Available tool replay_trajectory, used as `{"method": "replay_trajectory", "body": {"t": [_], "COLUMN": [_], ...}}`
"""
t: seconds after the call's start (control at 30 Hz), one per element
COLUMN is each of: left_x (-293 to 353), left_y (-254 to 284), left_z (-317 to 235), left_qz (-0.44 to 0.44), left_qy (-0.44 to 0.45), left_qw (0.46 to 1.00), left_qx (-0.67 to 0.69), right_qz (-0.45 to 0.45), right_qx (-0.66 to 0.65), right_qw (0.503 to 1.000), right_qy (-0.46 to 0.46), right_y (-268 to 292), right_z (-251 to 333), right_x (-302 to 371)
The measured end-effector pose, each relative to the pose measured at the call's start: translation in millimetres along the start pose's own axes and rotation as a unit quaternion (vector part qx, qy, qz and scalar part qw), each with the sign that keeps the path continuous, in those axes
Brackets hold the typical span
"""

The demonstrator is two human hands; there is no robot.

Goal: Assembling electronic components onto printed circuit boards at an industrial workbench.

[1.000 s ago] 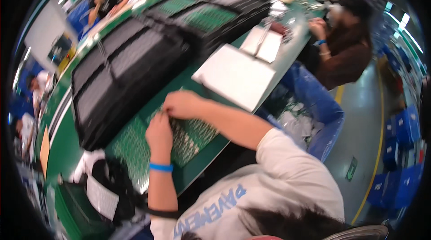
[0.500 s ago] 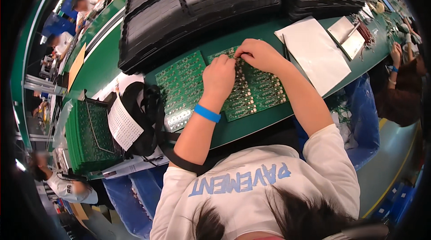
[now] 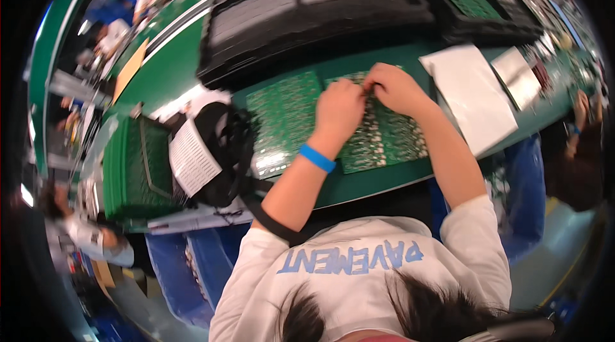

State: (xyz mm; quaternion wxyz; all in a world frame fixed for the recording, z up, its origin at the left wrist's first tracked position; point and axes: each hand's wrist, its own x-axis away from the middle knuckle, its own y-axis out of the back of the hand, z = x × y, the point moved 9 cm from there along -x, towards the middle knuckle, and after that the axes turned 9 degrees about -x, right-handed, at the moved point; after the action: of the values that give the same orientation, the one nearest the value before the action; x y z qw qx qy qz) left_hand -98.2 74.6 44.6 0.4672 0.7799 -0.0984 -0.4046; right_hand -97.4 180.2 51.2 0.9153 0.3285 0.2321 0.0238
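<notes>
Two green circuit boards lie side by side on the green table. Over the upper part of the right circuit board [image 3: 392, 139], dotted with small pale components, both hands meet. My left hand [image 3: 339, 110], with a blue wristband [image 3: 318, 159], has its fingers curled down at the board. Beside it, my right hand [image 3: 398, 89] is closed in a pinch, its fingertips close to the left ones. Whatever is between the fingers of either hand is hidden or too small to make out. The left circuit board [image 3: 282, 114] lies untouched by my hands.
Large black trays [image 3: 314, 18] stand behind the boards. White paper [image 3: 471, 95] lies to the right. At left are upright green boards [image 3: 125, 166], a printed white sheet [image 3: 192, 159] and a black strap bundle [image 3: 224, 134]. Blue bins [image 3: 525, 195] flank me. Other people sit farther off.
The whole view has shifted, so the table and boards appear farther right, with some blur. Both hands stay together over the same part of the right board.
</notes>
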Motion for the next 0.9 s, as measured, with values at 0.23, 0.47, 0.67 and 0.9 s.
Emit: {"method": "replay_trajectory", "body": {"t": [0.23,0.47,0.67,0.9], "left_x": [8,16,13,15], "left_y": [-7,-5,-13,-4], "left_z": [-4,-10,-10,-7], "left_qz": [0.054,-0.001,0.006,-0.013], "left_qy": [0.023,-0.002,-0.007,-0.004], "left_qw": [0.996,0.991,0.989,0.991], "left_qx": [-0.063,-0.137,-0.145,-0.134], "right_qz": [0.034,0.056,0.068,0.075], "right_qx": [0.007,-0.038,-0.046,-0.019], "right_qw": [0.999,0.997,0.997,0.997], "right_qy": [-0.022,-0.021,-0.011,-0.008], "right_y": [-14,-20,-16,-18], "right_z": [3,5,3,10], "right_x": [7,2,0,0]}}
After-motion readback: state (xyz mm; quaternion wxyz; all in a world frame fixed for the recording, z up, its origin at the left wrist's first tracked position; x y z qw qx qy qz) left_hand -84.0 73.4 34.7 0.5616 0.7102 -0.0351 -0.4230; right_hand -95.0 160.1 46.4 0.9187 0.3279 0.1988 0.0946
